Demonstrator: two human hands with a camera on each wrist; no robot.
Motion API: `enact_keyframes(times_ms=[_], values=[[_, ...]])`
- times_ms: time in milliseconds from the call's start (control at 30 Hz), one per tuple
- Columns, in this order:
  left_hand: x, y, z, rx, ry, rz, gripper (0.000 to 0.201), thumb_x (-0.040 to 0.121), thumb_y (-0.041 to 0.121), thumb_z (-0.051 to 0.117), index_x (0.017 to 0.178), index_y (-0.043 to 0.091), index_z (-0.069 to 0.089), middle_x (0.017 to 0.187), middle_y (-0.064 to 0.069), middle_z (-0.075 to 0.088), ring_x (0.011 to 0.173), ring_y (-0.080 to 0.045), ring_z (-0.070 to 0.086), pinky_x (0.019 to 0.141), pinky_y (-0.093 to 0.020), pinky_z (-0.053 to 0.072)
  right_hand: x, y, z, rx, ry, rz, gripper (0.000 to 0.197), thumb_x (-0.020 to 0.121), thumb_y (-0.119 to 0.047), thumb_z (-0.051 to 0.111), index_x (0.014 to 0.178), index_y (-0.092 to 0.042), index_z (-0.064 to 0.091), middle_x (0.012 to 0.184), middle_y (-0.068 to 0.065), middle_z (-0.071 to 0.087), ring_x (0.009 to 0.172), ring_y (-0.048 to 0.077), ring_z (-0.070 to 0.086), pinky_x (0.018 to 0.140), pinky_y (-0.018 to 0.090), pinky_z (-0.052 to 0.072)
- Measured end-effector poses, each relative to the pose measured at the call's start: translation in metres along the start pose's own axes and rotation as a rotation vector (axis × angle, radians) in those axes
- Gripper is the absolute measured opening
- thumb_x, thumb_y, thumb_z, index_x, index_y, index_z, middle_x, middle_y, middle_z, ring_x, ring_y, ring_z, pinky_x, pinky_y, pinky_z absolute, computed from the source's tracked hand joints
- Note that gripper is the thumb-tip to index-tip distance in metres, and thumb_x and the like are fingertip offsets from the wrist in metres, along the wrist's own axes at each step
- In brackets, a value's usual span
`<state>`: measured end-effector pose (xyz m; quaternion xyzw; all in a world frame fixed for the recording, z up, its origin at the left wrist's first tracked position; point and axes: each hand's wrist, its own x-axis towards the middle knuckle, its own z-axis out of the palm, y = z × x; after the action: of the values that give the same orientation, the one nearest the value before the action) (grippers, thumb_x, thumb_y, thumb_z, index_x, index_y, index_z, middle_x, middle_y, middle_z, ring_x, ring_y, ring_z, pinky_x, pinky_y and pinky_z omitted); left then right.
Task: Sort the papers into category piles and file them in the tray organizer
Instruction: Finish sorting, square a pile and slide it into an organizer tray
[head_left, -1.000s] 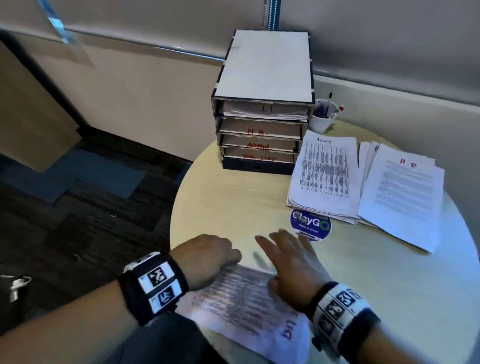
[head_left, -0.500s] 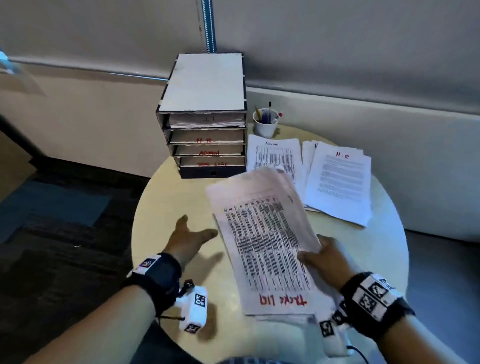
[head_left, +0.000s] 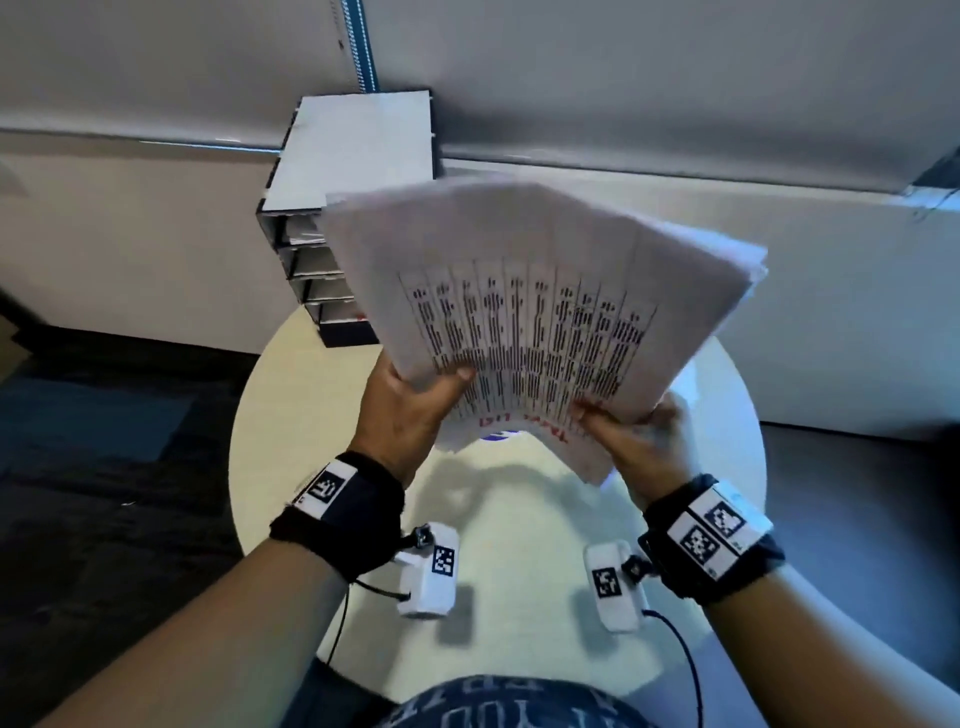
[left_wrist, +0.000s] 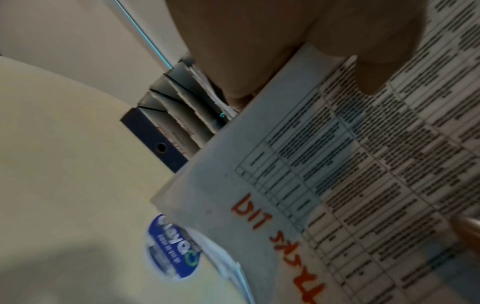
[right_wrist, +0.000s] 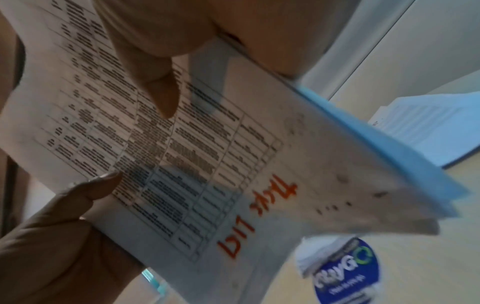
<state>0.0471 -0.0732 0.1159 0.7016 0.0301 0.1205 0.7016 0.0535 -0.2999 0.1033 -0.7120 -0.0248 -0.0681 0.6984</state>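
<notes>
A thick stack of printed table sheets (head_left: 540, 291) (left_wrist: 363, 185) (right_wrist: 182, 144), with "Task List" in red at its near edge, is raised above the round table (head_left: 519, 545). My left hand (head_left: 410, 410) grips its near left corner, thumb on top. My right hand (head_left: 639, 441) pinches the near right corner. The stack bows upward and hides most of the tray organizer (head_left: 358, 150), a dark multi-tier unit with a white top at the table's far edge; only its left part (left_wrist: 166, 131) shows.
A round blue sticker (left_wrist: 174, 248) (right_wrist: 348, 273) lies on the table under the stack. Another paper pile (right_wrist: 426, 127) lies on the right of the table. A wall runs behind the table; dark carpet lies to the left.
The stack was lifted off the table by my right hand, then raised higher toward the organizer. My left hand, free half a second ago, now grips the stack's left corner.
</notes>
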Motion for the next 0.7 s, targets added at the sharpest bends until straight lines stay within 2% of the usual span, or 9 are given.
enact_keyframes(times_ms=[67,133,233,300,400,467,533,633,700], values=[[-0.006,-0.010,-0.007,0.008,-0.009,-0.055,0.046,0.077,0.011,0.078,0.119,0.006,0.061,0.106,0.001,0.075,0.100,-0.014,0.070,0.079,-0.023,0.056,-0.005,0.004,-0.005,0.028,-0.022,0.045,0.032,0.062,-0.007,0.082,0.090,-0.020,0.074,0.084,-0.010,0.076,0.080,0.012,0.073,0.071,0.027,0.058],[-0.010,-0.022,-0.009,0.024,-0.025,-0.103,0.048,0.074,0.011,0.083,0.115,0.007,0.059,0.102,-0.002,0.073,0.094,-0.011,0.070,0.077,-0.025,0.057,-0.007,0.008,-0.007,0.041,-0.003,0.069,0.032,0.065,0.005,0.083,0.092,-0.007,0.071,0.079,-0.010,0.076,0.074,0.008,0.071,0.068,0.022,0.056],[-0.010,-0.031,-0.005,0.026,-0.039,-0.165,0.060,0.062,0.027,0.086,0.109,0.003,0.058,0.104,-0.018,0.070,0.089,-0.018,0.067,0.080,-0.042,0.060,-0.009,0.008,-0.005,0.095,-0.011,0.127,0.025,0.072,0.012,0.076,0.087,-0.007,0.071,0.075,-0.007,0.076,0.070,0.009,0.072,0.065,0.021,0.055],[-0.005,-0.033,-0.003,0.013,-0.070,-0.195,0.063,0.060,0.026,0.088,0.111,0.003,0.059,0.106,-0.022,0.070,0.093,-0.025,0.069,0.084,-0.051,0.059,-0.007,0.008,-0.005,0.119,-0.015,0.152,0.021,0.075,0.010,0.075,0.084,-0.009,0.073,0.078,-0.002,0.077,0.072,0.014,0.074,0.065,0.023,0.057],[0.003,-0.034,-0.004,0.012,-0.214,-0.283,0.052,0.065,0.013,0.086,0.112,0.002,0.066,0.105,-0.017,0.074,0.100,-0.032,0.070,0.091,-0.054,0.056,-0.004,0.012,-0.007,0.100,-0.008,0.190,0.014,0.076,0.006,0.075,0.088,-0.002,0.073,0.083,0.007,0.077,0.077,0.024,0.075,0.071,0.036,0.060],[0.008,-0.034,-0.004,0.062,-0.281,-0.319,0.044,0.068,0.012,0.085,0.109,0.006,0.070,0.104,-0.014,0.075,0.100,-0.032,0.071,0.093,-0.055,0.054,0.000,0.022,-0.011,0.065,-0.035,0.229,0.018,0.076,0.005,0.075,0.093,0.005,0.070,0.087,0.013,0.076,0.081,0.033,0.074,0.075,0.044,0.060],[0.012,-0.029,-0.003,0.088,-0.286,-0.317,0.036,0.074,0.012,0.084,0.106,0.005,0.072,0.101,-0.013,0.076,0.096,-0.031,0.072,0.091,-0.053,0.056,0.003,0.036,-0.018,0.050,-0.056,0.283,0.021,0.075,0.005,0.076,0.096,0.004,0.070,0.091,0.015,0.076,0.085,0.036,0.073,0.079,0.049,0.059],[0.017,-0.014,-0.005,0.022,-0.218,-0.263,0.019,0.081,0.007,0.076,0.099,0.001,0.072,0.092,-0.014,0.076,0.085,-0.029,0.073,0.079,-0.040,0.059,0.002,0.056,-0.037,-0.015,-0.090,0.377,0.016,0.078,0.004,0.074,0.092,-0.002,0.072,0.093,0.012,0.076,0.088,0.031,0.073,0.085,0.050,0.057],[0.023,-0.013,-0.016,-0.106,-0.098,-0.254,0.018,0.079,0.006,0.077,0.093,-0.003,0.071,0.090,-0.016,0.075,0.081,-0.027,0.070,0.078,-0.039,0.056,-0.007,0.066,-0.049,-0.085,-0.140,0.424,0.009,0.078,0.000,0.075,0.083,-0.007,0.074,0.087,0.011,0.076,0.082,0.033,0.072,0.080,0.046,0.058]])
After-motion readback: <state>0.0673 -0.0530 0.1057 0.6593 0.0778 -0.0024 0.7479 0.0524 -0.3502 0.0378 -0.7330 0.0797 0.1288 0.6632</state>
